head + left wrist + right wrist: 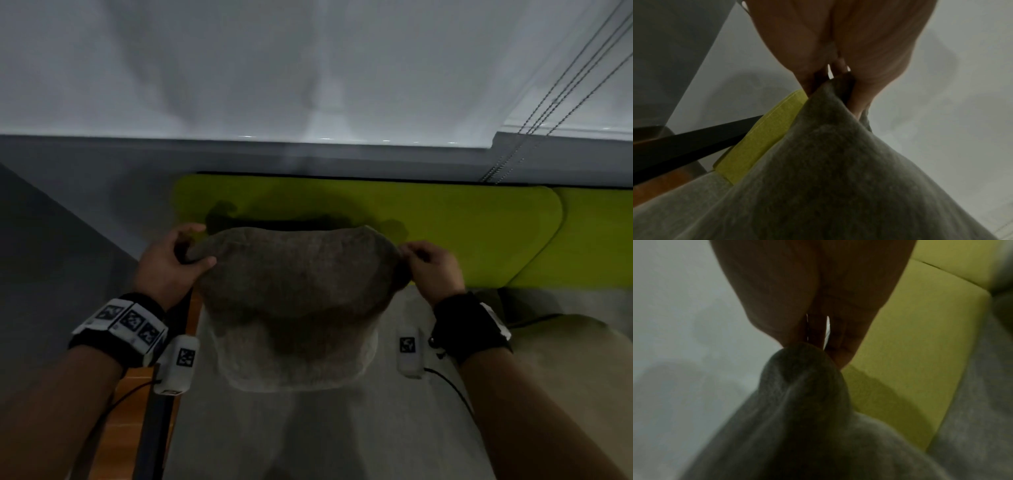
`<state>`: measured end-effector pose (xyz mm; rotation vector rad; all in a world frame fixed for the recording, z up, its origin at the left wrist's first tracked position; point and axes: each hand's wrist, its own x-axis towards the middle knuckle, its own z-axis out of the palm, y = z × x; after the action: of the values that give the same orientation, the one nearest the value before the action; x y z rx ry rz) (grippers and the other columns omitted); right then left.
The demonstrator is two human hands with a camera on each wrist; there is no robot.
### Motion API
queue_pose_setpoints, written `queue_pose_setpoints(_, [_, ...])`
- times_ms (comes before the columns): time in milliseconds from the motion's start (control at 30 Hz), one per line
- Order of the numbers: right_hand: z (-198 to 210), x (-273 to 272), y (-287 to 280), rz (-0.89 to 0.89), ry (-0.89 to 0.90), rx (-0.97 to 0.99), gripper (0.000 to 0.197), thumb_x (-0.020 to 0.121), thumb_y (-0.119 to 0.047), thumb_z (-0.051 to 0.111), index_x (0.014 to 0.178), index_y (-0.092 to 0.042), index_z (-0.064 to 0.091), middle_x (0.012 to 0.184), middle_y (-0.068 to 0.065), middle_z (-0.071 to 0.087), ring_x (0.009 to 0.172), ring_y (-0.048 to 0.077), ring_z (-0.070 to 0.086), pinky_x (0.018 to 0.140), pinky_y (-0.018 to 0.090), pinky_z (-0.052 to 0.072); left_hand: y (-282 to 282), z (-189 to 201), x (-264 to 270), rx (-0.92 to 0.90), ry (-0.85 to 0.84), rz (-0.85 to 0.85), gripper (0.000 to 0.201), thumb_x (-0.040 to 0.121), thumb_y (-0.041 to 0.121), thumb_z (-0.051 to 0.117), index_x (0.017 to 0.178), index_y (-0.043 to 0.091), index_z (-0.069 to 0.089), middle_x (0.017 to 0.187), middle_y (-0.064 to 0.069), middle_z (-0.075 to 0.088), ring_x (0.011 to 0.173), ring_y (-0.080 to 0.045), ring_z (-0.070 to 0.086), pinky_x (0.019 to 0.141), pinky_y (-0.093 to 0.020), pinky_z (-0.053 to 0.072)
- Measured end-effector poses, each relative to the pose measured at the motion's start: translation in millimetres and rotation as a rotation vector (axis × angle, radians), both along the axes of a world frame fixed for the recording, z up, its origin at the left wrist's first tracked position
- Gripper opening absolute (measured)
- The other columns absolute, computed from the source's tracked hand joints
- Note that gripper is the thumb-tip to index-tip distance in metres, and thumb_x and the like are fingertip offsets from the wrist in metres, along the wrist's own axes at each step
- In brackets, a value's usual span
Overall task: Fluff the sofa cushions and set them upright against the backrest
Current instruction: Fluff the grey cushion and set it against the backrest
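Note:
A grey-brown cushion (294, 301) hangs upright in front of the lime-green backrest (445, 222), above the pale grey sofa seat (342, 428). My left hand (171, 260) pinches its upper left corner, thumb over the front. My right hand (431, 267) pinches its upper right corner. In the left wrist view the cushion (828, 162) rises to a corner held in my left hand (838, 78). In the right wrist view the cushion (803, 394) ends in a bunched corner gripped by my right hand (818, 344). Whether its bottom edge touches the seat, I cannot tell.
A second green backrest panel (599, 240) stands to the right, with a beige cushion (565, 359) lying on the seat below it. A dark frame bar (154, 428) and an orange wooden floor (126, 411) run along the sofa's left side. A white wall (308, 68) rises behind.

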<state>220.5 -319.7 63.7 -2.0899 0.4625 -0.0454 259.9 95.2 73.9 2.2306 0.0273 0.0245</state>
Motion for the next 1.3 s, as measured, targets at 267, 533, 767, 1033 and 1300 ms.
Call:
queue_pose_setpoints(267, [3,-9,15,0.327,0.128,0.071,0.016,0.102,-0.026,0.056,0.113,-0.033,0.065,0.113,-0.002,0.069,0.105,0.014,0.061,0.095,0.036,0.049,15,5,-11,-0.057,0.165,0.099,0.01,0.083,0.039,0.07,0.083,0.029,0.068,0.087,0.004,0.071,0.098,-0.032,0.066,0.078,-0.036,0.053])
queue_pose_setpoints(533, [10,-12,11,0.491,0.203,-0.323,0.021,0.094,-0.021,0.066,0.114,-0.018,0.07,0.115,0.001,0.057,0.104,0.026,0.057,0.086,0.034,0.039,25,10,-7,-0.051,0.089,0.014,0.038,0.09,0.01,0.068,0.084,0.047,0.069,0.089,0.023,0.072,0.096,-0.013,0.067,0.091,-0.033,0.053])
queue_pose_setpoints(767, [10,-15,5,0.239,0.056,-0.289,0.027,0.097,-0.04,0.055,0.107,-0.023,0.072,0.101,0.009,0.075,0.095,0.032,0.069,0.08,0.044,0.054,54,6,6,-0.096,0.136,0.374,0.017,0.078,0.016,0.058,0.087,0.029,0.065,0.105,-0.014,0.07,0.103,-0.037,0.066,0.092,-0.056,0.054])
queue_pose_setpoints(1033, [3,-24,12,0.322,0.112,-0.239,0.04,0.094,-0.027,0.069,0.131,-0.012,0.066,0.133,0.007,0.056,0.117,0.024,0.058,0.086,0.016,0.034,13,40,-4,0.265,-0.048,0.082,0.037,0.089,0.026,0.06,0.122,0.01,0.063,0.12,-0.021,0.059,0.107,-0.039,0.059,0.091,-0.04,0.045])
queue_pose_setpoints(1300, [7,-21,19,0.216,0.097,0.152,0.024,0.1,-0.03,0.056,0.102,-0.011,0.071,0.104,0.007,0.066,0.108,0.031,0.062,0.09,0.045,0.056,-85,21,-11,0.38,0.04,-0.454,0.071,0.085,0.073,0.051,0.142,0.031,0.05,0.151,0.002,0.042,0.137,-0.022,0.042,0.113,-0.041,0.036])
